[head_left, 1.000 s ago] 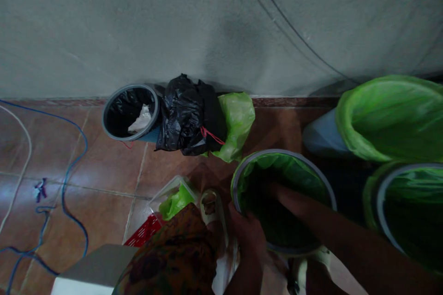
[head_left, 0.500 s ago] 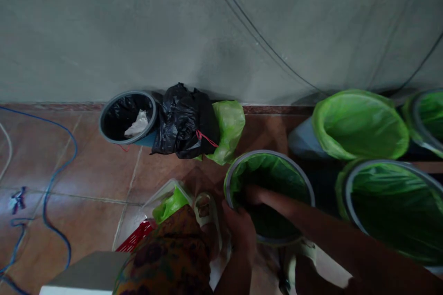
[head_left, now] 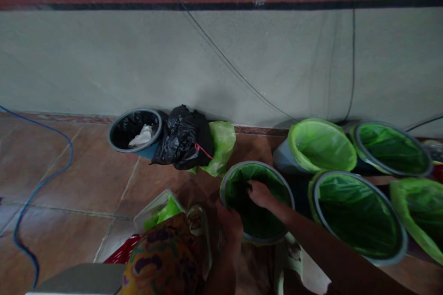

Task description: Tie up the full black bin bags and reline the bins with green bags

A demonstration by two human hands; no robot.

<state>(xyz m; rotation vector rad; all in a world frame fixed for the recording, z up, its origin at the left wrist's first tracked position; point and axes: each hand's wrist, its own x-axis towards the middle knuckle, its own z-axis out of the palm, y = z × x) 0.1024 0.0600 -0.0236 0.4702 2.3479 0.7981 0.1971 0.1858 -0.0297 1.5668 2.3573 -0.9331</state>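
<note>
The step in hand looked like seating a green liner (head_left: 242,179) in the grey-rimmed bin (head_left: 256,203). The left hand (head_left: 229,224) gripped the bin's near rim. The right hand (head_left: 260,193) reached inside, fingers pressing the liner; whether it pinched it I could not tell. Next would call for smoothing the plastic over the rim. Beyond the bin lay a tied black bag (head_left: 182,138).

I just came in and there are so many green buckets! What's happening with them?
A person is bent over a small bin lined with a green bag. Their right hand is inside the liner, and their left hand is at the near rim. Four more green-lined bins stand to the right. By the wall sit a black-lined bin and a tied black bag.
</note>
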